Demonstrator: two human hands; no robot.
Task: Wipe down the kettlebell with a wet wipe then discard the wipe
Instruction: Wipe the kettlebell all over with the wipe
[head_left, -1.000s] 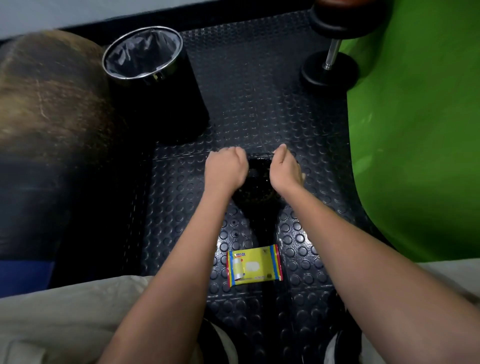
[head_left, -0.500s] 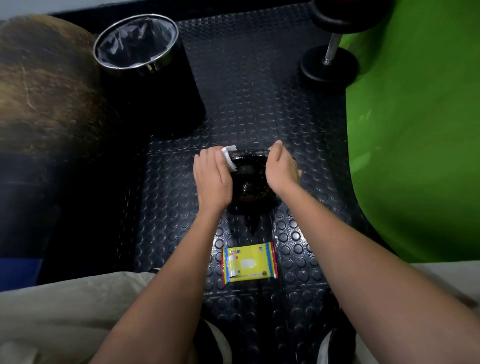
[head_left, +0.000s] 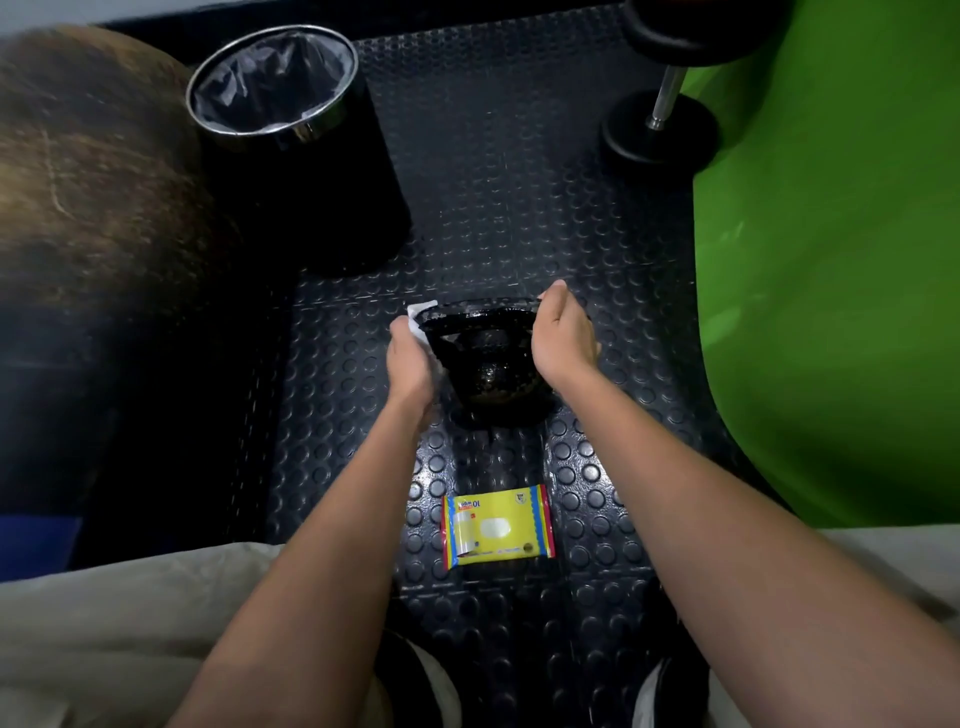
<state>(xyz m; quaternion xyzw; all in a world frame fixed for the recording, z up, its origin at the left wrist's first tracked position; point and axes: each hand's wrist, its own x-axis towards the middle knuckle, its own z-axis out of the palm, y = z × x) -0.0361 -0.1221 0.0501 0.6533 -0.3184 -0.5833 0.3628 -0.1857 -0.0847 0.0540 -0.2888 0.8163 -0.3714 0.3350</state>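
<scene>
Looking down from my end, I see pale trousers (head_left: 104, 623) at the bottom edge and two shoes (head_left: 660, 686) on the black studded floor mat (head_left: 519, 182). Just beyond them a yellow wipe packet (head_left: 496, 526) lies flat on the mat, between my two forearms and short of the kettlebell.

Past the packet stands the kettlebell (head_left: 493, 364), upright on the mat, black with a wet shine and pale flecks on its round body; its handle arches across the top between my hands. My left hand (head_left: 413, 358) is against the left side of the handle with the white wet wipe (head_left: 418, 317) tucked under its fingers, a corner of the wipe sticking out above them; the hand grips the wipe, though I cannot tell how far the fingers wrap the handle itself. My right hand (head_left: 563, 338) is curled round the right end of the handle, thumb up along the top, steadying it.

To the left a big brown blurred shape (head_left: 93, 182) fills the frame, and to the right a large green curved surface (head_left: 831, 260) stands close beside the kettlebell. Farther off, back left, a black bin (head_left: 311, 171) with a chrome rim and a dark liner stands open. Back right, a dumbbell (head_left: 662, 98) rests on end against the green surface.
</scene>
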